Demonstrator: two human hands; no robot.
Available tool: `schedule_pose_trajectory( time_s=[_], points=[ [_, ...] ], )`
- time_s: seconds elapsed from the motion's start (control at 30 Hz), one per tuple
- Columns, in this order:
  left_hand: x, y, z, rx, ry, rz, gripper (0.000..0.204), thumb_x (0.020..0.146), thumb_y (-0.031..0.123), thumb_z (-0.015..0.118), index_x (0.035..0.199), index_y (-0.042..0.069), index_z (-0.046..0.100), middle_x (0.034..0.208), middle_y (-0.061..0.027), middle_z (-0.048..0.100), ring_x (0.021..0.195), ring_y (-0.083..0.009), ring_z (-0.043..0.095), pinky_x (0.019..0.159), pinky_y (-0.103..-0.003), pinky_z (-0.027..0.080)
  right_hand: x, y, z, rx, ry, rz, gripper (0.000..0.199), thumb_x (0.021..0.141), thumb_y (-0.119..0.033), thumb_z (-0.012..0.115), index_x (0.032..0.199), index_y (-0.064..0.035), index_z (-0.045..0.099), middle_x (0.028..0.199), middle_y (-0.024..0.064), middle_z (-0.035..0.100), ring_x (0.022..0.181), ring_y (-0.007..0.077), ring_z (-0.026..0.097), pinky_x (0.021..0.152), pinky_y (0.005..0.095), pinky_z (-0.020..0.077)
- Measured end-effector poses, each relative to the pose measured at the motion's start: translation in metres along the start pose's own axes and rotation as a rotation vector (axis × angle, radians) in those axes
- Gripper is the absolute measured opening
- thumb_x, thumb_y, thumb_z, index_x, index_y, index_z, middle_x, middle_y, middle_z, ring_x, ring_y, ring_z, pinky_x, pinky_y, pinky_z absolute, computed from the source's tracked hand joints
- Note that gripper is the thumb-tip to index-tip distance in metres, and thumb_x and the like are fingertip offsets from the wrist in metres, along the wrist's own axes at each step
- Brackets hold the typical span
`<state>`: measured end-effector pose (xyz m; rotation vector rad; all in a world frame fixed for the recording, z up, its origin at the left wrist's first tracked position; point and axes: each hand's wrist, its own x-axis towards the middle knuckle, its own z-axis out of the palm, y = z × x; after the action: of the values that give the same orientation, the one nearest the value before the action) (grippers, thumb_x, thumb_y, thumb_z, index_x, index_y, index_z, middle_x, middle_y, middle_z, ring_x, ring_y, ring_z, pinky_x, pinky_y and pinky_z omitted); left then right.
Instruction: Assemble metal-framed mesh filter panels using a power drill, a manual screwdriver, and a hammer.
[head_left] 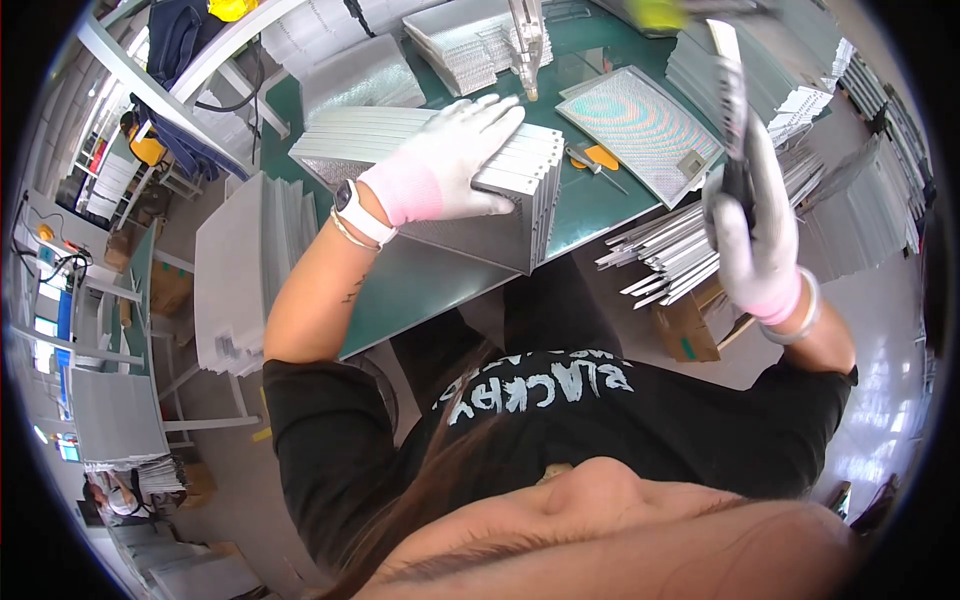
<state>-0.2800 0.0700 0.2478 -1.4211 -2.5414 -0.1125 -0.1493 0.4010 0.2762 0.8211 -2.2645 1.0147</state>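
My left hand [450, 165], in a white glove with a pink cuff, lies across the top edges of a block of flat mesh panels [530, 178] with pale frames, standing on edge on the green table. Its fingers are stretched out and the thumb rests apart, by the panels' near corner. Raised over the right side, my gloved right hand [762, 235] is closed around a long, narrow grey strip-like thing [733, 105] with a white end pointing away. Blur hides its exact kind. Flat on the table between the hands is a framed mesh panel [640, 125].
A small tool [583, 160] and an orange piece [602, 157] lie by the table's front edge [590, 232]. Below right, a bundle of strips [665, 265] juts out above a cardboard box [688, 330]. Panel stacks stand at left [235, 270] and back right [765, 65].
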Motion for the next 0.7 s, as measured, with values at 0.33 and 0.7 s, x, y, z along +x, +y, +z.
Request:
schedule_pose_trajectory(
  time_s=[0.33,0.7],
  points=[
    [0.002,0.003,-0.002,-0.03,0.01,-0.001,0.101,0.076,0.043,0.081,0.151,-0.004,0.033,0.152,-0.0261,0.038,0.142,-0.0399,0.036,0.119,-0.045,0.029,-0.002,0.007,0.019,0.002,0.144,-0.254,0.058,0.091,0.007,0.051,0.148,0.0008,0.042,0.085,0.0155,0.06,0.074,0.0258,0.061,0.068,0.034,0.0513],
    [0.002,-0.001,0.002,-0.009,0.058,0.025,0.1,0.075,0.042,0.082,0.149,-0.005,0.035,0.15,-0.0266,0.041,0.138,-0.0406,0.04,0.117,-0.045,0.031,-0.004,-0.009,0.014,-0.276,-0.415,-0.17,0.063,0.086,0.008,0.055,0.147,0.0028,0.043,0.092,0.0164,0.063,0.073,0.028,0.065,0.069,0.0367,0.0519]
  ],
)
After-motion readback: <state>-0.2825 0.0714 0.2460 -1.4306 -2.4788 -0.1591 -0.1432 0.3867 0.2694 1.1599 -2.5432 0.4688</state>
